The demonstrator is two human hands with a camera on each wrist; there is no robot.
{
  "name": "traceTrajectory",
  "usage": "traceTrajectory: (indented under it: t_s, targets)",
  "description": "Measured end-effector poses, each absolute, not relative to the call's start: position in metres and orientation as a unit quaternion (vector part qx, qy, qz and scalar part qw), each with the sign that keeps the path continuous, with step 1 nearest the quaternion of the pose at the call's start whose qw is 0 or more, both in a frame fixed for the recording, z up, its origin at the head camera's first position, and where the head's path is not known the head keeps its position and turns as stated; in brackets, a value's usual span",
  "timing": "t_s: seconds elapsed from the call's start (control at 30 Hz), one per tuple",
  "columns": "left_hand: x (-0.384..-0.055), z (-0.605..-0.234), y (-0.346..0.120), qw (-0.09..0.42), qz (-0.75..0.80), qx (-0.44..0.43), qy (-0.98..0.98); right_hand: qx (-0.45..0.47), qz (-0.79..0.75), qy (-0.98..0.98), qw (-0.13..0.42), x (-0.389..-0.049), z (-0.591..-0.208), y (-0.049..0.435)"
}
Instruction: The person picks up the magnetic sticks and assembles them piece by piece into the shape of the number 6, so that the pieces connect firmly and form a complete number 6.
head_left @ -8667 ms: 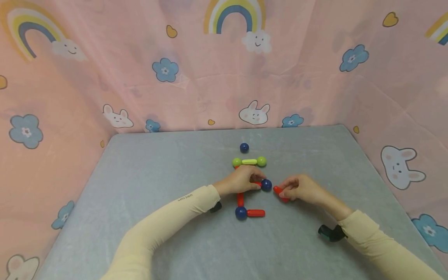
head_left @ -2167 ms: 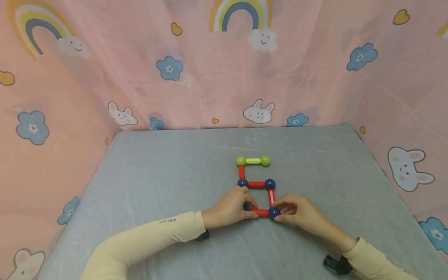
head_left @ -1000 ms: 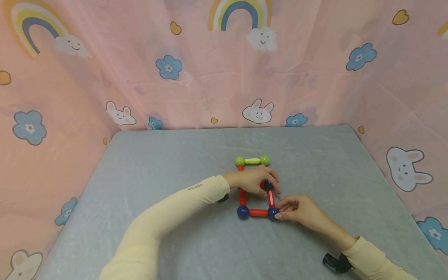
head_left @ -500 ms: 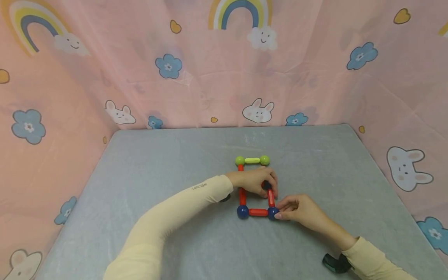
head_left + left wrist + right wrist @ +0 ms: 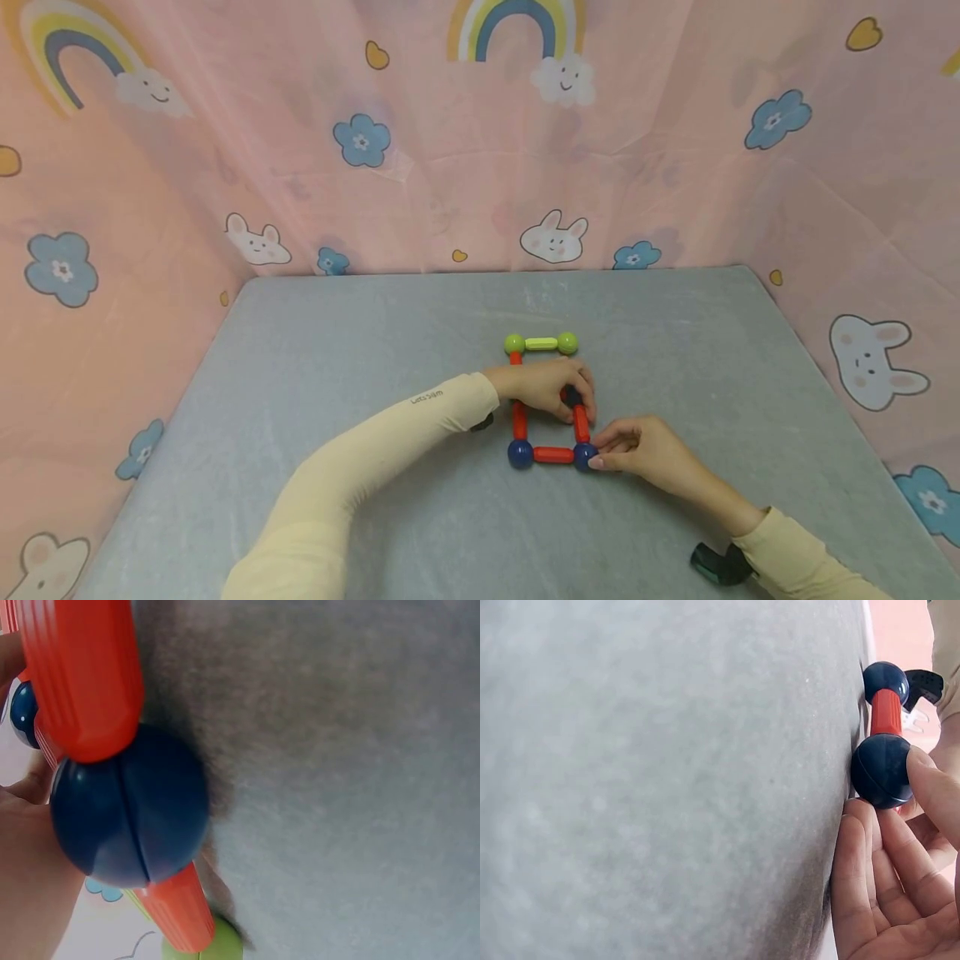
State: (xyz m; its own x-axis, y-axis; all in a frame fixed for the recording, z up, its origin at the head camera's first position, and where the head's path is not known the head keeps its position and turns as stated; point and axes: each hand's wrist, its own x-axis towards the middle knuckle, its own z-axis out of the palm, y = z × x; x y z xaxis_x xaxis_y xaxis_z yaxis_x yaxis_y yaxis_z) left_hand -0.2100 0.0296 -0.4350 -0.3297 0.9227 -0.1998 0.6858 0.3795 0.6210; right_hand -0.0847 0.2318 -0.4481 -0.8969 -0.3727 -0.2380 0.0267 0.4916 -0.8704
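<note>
Red rods and dark blue balls form a closed square on the table, with a red rod running on from its upper left to a green ball (image 5: 514, 344). A yellow-green rod (image 5: 541, 343) links that ball to a second green ball (image 5: 567, 342). My left hand (image 5: 546, 388) grips the square's upper-right blue ball (image 5: 573, 396), its fingers hiding much of the upper side. At the lower-right corner my right hand (image 5: 647, 454) pinches a blue ball (image 5: 882, 770) between thumb and fingers. A red rod (image 5: 581, 424) joins these two balls. The lower-left blue ball (image 5: 521, 453) is untouched.
The grey cloth-covered table (image 5: 360, 350) extends on all sides of the pieces. A pink patterned curtain (image 5: 420, 208) hangs behind and beside it. A dark wrist device (image 5: 720, 564) sits by the right sleeve.
The loose blue ball at the back is gone from there. The square's right side is joined. My left hand has moved from the lower left to the upper-right ball; the last half second shows little movement.
</note>
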Motion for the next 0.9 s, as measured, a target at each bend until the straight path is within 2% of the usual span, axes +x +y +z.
traceTrajectory:
  t_s: [0.63, 0.7, 0.9]
  targets:
    - [-0.210, -0.431, 0.021, 0.264, 0.260, 0.483, 0.793, -0.106, -0.485, 0.844, 0.202, -0.087, -0.448, 0.231]
    - [-0.213, -0.428, 0.017, 0.249, 0.284, 0.467, 0.800, -0.104, -0.485, 0.843, 0.205, -0.087, -0.448, 0.231]
    - [-0.230, -0.423, -0.011, 0.137, 0.324, 0.362, 0.863, -0.094, -0.486, 0.842, 0.215, -0.087, -0.448, 0.231]
